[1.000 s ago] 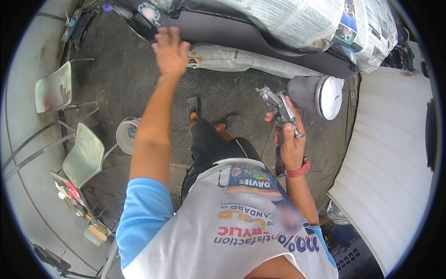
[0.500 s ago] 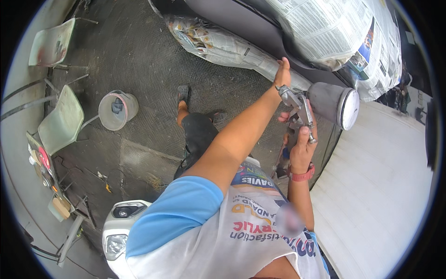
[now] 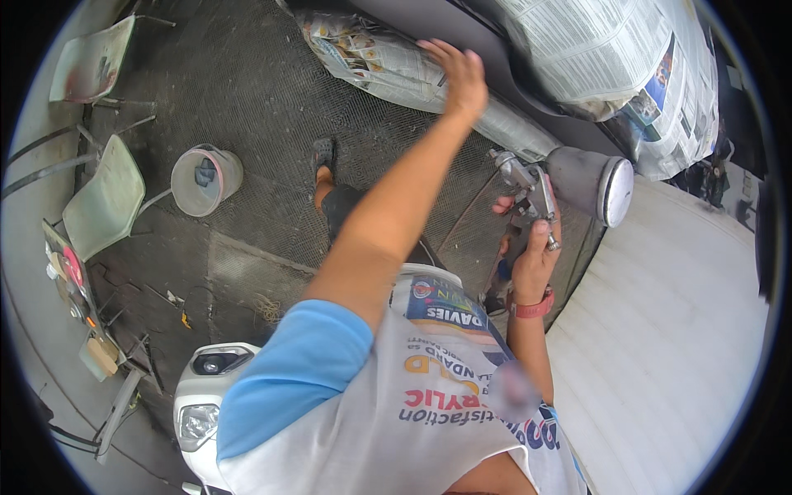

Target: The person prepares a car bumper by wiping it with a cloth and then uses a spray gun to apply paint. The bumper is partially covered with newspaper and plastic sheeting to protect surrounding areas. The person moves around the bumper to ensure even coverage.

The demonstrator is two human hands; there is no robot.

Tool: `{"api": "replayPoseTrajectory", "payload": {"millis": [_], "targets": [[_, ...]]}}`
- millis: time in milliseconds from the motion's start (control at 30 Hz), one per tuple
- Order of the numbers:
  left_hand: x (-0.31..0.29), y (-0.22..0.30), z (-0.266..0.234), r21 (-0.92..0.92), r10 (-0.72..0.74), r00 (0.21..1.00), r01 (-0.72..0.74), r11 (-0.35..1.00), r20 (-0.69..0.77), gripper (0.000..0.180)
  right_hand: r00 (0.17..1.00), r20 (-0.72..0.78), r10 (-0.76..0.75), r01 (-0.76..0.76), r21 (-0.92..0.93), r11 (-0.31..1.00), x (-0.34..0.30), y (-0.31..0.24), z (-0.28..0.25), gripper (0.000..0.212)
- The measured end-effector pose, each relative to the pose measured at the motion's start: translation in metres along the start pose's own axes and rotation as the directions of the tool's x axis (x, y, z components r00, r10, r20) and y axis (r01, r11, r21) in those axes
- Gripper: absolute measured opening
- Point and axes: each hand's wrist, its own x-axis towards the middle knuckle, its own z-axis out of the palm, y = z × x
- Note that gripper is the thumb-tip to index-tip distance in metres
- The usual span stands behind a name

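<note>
**Spray Gun [image 3: 540,198]: Hand Positions and Hazards**

The spray gun is held in the right hand [image 3: 532,268], in front of the body and to its right. The grip is closed around by the right fingers, and the thumb is laid at the rear of the handle. The grey cup [image 3: 569,177] is carried on the right side of the gun, with its pale lid [image 3: 616,192] turned outward.

The left hand [image 3: 464,87] is empty. Its fingers are extended and slightly parted at the newspaper masking [image 3: 375,62] and the dark panel [image 3: 425,21]; from this angle it cannot be told whether either surface is touched.

Caution: the nozzle end is positioned near the left wrist. If the trigger were squeezed early, the left arm could be sprayed. If the right wrist were rolled, the cup could be tipped and any contents spilled at the lid. If the panel were brushed by the free hand, its surface could be smudged.

On the right, a white sheet-like surface [image 3: 660,289] is located; the cup could be knocked against it by a wide swing. On the left, a pail [image 3: 232,175] containing a dark cloth [image 3: 205,172] is placed near a pale chair [image 3: 103,198]; footing could be caught there by a careless sidestep.
</note>
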Motion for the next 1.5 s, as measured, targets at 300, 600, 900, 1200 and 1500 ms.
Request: {"api": "replayPoseTrajectory", "payload": {"millis": [300, 600, 900, 1200, 1500], "targets": [[0.001, 0.007, 0.009, 0.048, -0.100, 0.987, 0.106, 0.993, -0.128, 0.091, 0.996, -0.035, -0.082, 0.078, -0.082, 0.994, 0.004, -0.017, 0.003, 0.071], [0.011, 0.003, 0.024, -0.856, -0.592, 0.744, 0.490, 0.167, 0.310, 0.078, 0.997, 0.054, -0.046, 0.049, -0.056, 0.997, 0.016, -0.016, 0.011, 0.072], [0.124, 0.033, -0.142, -0.410, -0.364, 0.907, 0.256, 0.875, -0.210, 0.089, 0.988, 0.156, -0.003, 0.009, -0.038, 0.999, 0.037, -0.022, 0.058, 0.071], [0.133, -0.003, -0.170, 0.443, 0.336, 0.939, -0.272, 0.854, -0.070, 0.084, 0.991, 0.130, -0.013, 0.019, -0.048, 0.999, 0.078, -0.062, 0.142, 0.074], [0.110, 0.009, -0.177, 0.302, 0.182, 0.983, -0.185, 0.935, 0.038, 0.084, 0.998, 0.066, 0.004, 0.001, -0.078, 0.997, 0.122, -0.097, 0.227, 0.074]]}}
